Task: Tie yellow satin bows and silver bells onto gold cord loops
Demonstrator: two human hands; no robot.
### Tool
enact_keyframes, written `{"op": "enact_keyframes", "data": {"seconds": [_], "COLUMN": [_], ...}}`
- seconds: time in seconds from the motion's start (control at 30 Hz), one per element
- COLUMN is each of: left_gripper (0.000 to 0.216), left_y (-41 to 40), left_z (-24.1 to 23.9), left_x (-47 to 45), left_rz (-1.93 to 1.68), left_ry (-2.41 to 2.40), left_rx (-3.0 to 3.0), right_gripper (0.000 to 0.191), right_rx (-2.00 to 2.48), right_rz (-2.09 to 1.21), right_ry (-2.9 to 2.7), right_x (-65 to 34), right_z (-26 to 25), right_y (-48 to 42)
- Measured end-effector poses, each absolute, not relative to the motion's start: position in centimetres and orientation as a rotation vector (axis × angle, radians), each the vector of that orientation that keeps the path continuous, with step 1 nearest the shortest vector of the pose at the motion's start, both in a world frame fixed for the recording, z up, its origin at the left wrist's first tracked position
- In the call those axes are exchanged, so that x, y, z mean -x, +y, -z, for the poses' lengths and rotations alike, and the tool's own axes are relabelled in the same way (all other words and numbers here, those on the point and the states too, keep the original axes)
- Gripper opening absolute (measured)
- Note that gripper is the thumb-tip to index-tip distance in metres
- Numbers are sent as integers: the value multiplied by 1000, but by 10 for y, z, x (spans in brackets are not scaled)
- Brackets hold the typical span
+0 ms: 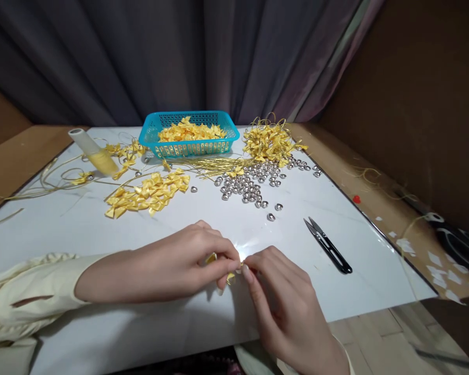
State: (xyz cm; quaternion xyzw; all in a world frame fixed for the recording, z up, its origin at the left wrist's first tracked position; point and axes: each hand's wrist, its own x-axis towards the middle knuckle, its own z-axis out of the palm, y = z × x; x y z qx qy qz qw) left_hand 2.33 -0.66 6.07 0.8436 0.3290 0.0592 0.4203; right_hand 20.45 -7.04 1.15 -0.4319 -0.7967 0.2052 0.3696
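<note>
Near the front of the white table, my left hand (203, 255) pinches a small yellow ribbon bow (230, 278), most of it covered by the fingers. My right hand (287, 297) meets it fingertip to fingertip, thumb and index finger pressed together at the bow's edge; what they grip is too small to make out. Beyond the hands lies a loose pile of yellow bows (150, 192). Silver heart-shaped beads (242, 187) are scattered to its right, a few of them close to my right hand. Black thread snips (328, 246) rest to the right with their blades apart.
A turquoise basket (187, 151) of yellow bows stands at the back. Beside it sits a heap of bows with gold cord loops (269, 140). Gold cords (211, 165) lie in front. A thread cone (96, 153) leans at left. Black-handled scissors (459, 237) and paper scraps lie right.
</note>
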Motion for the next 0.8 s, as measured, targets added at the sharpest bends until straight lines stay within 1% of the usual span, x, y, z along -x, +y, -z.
{"op": "enact_keyframes", "data": {"seconds": [0.43,0.67,0.8], "left_gripper": [30,30,30], "left_y": [-9,-10,-9], "left_z": [-58,-56,-55], "left_x": [-24,-23,-23], "left_rz": [-145,-137,-134], "left_ry": [820,814,798], "left_rx": [-2246,-2293,-2322], "right_gripper": [17,18,21], "right_rx": [1089,1091,1105], "right_rz": [-630,-541,-422], "right_ry": [-2074,-2125,-2192], "right_x": [-202,-201,-198], "right_z": [-15,-15,-14], "right_y": [-67,-68,-68]}}
